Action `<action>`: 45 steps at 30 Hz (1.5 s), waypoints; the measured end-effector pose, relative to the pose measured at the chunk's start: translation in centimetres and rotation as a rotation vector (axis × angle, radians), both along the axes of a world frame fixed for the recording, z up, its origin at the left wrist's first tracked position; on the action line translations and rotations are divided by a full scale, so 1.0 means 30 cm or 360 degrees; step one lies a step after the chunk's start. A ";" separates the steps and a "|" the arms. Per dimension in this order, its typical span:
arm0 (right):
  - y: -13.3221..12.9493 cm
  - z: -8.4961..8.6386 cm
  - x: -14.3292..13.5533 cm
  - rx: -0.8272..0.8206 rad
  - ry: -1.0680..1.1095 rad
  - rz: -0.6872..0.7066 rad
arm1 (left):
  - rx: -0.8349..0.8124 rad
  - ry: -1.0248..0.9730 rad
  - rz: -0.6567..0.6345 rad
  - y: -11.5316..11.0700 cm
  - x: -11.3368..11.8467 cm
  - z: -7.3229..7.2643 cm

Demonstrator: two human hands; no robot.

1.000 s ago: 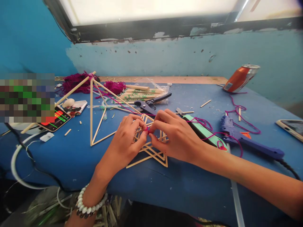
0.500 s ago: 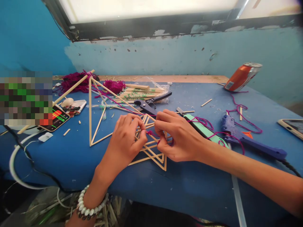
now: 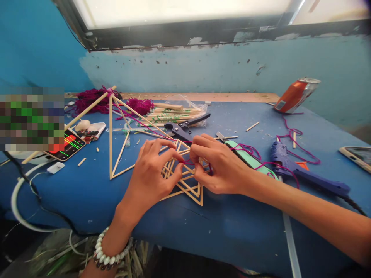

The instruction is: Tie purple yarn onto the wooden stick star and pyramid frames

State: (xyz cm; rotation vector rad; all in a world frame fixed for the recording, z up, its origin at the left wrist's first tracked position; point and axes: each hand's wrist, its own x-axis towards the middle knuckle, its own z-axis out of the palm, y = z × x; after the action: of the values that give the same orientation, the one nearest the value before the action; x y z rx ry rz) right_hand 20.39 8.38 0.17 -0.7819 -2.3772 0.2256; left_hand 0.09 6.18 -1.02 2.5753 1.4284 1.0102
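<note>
Between my two hands a short length of magenta yarn runs over a star-shaped frame of thin wooden sticks. My left hand pinches the yarn between thumb and forefinger. Facing it, my right hand is closed on the yarn too, its fingertips curled just over the sticks. A strand stretches from the hands back toward a larger triangular stick frame, which stands to the left with yarn wound about its top joint. The crossing under my fingers is partly hidden.
Right of my hands lie a green utility knife, a blue glue gun and a phone. Behind are black cutters, bundled sticks and magenta yarn piles. A tilted can stands far right.
My left thumb and forefinger have moved slightly right and now pinch the yarn close to the right hand. The star frame has shifted a little; my right hand has barely moved.
</note>
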 end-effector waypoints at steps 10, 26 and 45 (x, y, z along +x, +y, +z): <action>-0.001 0.003 -0.005 0.0076 -0.0085 0.0140 | -0.0001 -0.0133 0.0041 0.011 -0.003 -0.005; -0.022 -0.006 -0.024 0.0542 -0.0130 -0.0227 | -0.0119 -0.0155 -0.0066 0.015 -0.006 -0.010; 0.001 -0.027 -0.047 -0.0377 0.0354 -0.0130 | -0.0117 -0.0312 -0.0121 0.028 -0.021 -0.023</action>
State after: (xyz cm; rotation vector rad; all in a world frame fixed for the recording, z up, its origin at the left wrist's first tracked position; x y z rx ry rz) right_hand 18.99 8.40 -0.62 -0.9105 -2.1280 0.5393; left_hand -0.56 7.01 -1.71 2.3837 1.2845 1.1399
